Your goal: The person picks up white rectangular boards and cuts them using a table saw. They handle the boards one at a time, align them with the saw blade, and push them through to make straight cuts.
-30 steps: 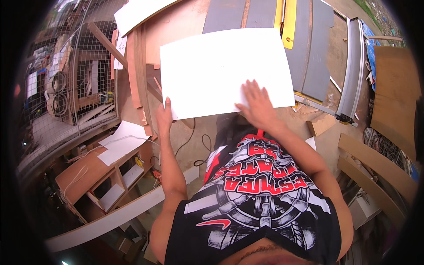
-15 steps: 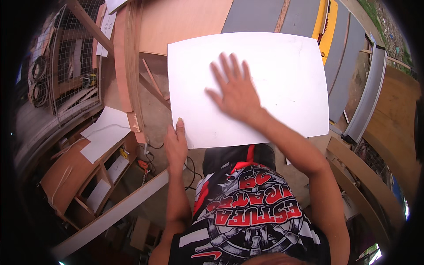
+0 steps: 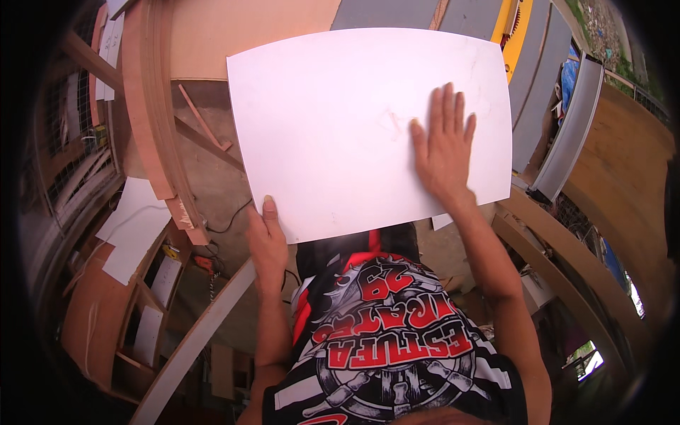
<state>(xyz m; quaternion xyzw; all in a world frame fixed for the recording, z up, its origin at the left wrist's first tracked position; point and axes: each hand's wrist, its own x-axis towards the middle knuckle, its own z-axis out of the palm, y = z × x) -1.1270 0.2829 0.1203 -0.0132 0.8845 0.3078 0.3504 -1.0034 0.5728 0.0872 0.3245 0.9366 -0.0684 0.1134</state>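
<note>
A white rectangular panel (image 3: pixel 319 134) lies in front of me over the workbench's near edge, with faint brownish marks and smudges on its surface. My left hand (image 3: pixel 268 237) grips its near left corner, thumb on top and the other fingers hidden underneath. Flat on the right part of the panel rests my right hand (image 3: pixel 446 145), its fingers stretched out and holding nothing.
Past the panel lie a plywood sheet (image 3: pixel 248 35), grey boards (image 3: pixel 397 14) and a yellow tool with a toothed blade (image 3: pixel 511 35). At left, a wooden cabinet frame (image 3: pixel 92 312) carries white sheets (image 3: pixel 134 219). An orange drill (image 3: pixel 205 265) sits below; long boards (image 3: pixel 559 269) stand at right.
My right hand has slid across the panel from its middle to its right part. My left hand keeps hold of the corner. The view has shifted slightly.
</note>
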